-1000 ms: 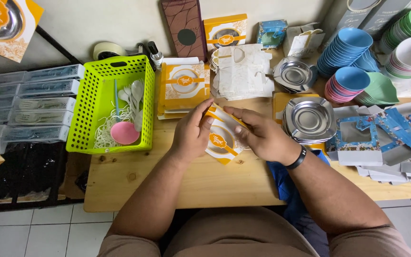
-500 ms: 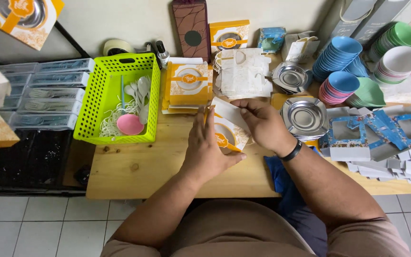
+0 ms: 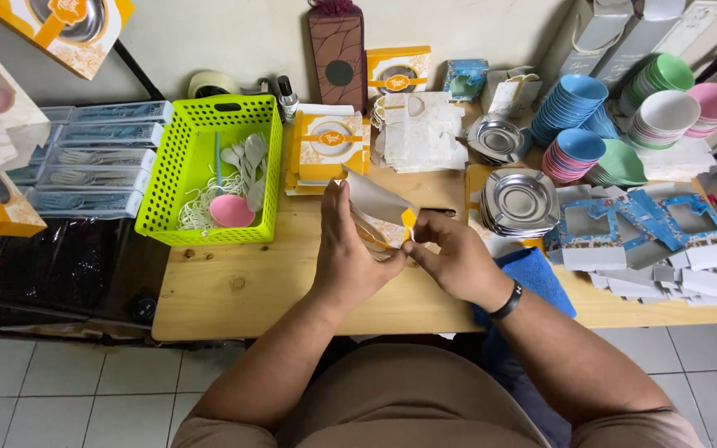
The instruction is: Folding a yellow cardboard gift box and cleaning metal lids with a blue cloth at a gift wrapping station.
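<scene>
Both hands hold a flat white-and-orange cardboard box blank (image 3: 381, 214) above the wooden table (image 3: 234, 286). My left hand (image 3: 346, 253) grips its left side, fingers pointing up along the panel. On the right, my right hand (image 3: 450, 257) pinches the lower right flap; a black band sits on that wrist. The box is partly folded open, its grey inside showing. A stack of matching flat orange boxes (image 3: 329, 149) lies just behind it.
A lime green basket (image 3: 209, 166) with white plastic spoons and a pink lid stands at the left. Metal trays (image 3: 518, 201) are stacked at the right, with coloured bowls (image 3: 578, 124) and blue box blanks (image 3: 641, 232) beyond. A blue cloth (image 3: 533, 278) lies by my right wrist.
The box blank has gone from lying flat between my hands to being lifted and folded open. My left hand now stands upright against its side.
</scene>
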